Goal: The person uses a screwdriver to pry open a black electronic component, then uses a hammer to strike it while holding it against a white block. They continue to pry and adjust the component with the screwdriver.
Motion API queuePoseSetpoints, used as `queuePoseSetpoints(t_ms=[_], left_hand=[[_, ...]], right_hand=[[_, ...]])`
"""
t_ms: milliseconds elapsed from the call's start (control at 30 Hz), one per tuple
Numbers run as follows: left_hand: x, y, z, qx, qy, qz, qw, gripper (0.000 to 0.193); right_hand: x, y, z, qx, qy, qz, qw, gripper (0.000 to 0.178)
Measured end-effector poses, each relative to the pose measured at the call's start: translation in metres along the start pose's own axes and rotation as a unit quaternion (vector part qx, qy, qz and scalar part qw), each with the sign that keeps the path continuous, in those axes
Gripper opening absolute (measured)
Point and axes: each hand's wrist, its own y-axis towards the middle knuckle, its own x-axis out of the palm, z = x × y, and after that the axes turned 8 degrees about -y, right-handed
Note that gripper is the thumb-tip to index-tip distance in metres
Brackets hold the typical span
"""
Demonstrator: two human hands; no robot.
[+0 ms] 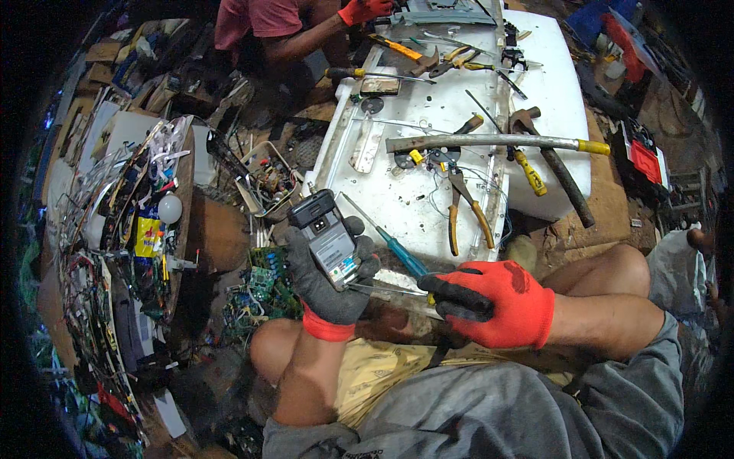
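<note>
My left hand, in a red and black work glove, is closed around a small black and grey handheld electronic device with a printed label. My right hand, gloved alike, grips a screwdriver whose thin metal shaft points left. Its tip reaches the device's lower edge; whether it touches is hard to tell. Just beyond my right hand a teal-handled screwdriver lies on the white work surface. Orange-handled pliers rest to the right of it.
A long metal bar lies across a hammer and a yellow-handled screwdriver. More pliers and tools are farther back. Circuit boards and heaped scrap fill the left. A co-worker's red-gloved hand is at the far end.
</note>
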Motion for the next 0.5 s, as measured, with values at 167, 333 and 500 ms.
queuePoseSetpoints(t_ms=[167, 333, 500], left_hand=[[-0.003, 0.000, 0.001, -0.005, -0.001, 0.003, 1.000, 0.068], [0.002, -0.001, -0.001, -0.004, 0.002, 0.032, 0.999, 0.070], [0.008, -0.003, -0.001, 0.004, 0.009, 0.049, 0.999, 0.071]], right_hand=[[0.002, 0.001, -0.007, 0.015, 0.016, -0.004, 1.000, 0.047], [0.003, 0.003, -0.007, -0.003, 0.020, 0.005, 1.000, 0.047], [0.003, 0.004, -0.007, -0.002, 0.046, 0.003, 0.999, 0.047]])
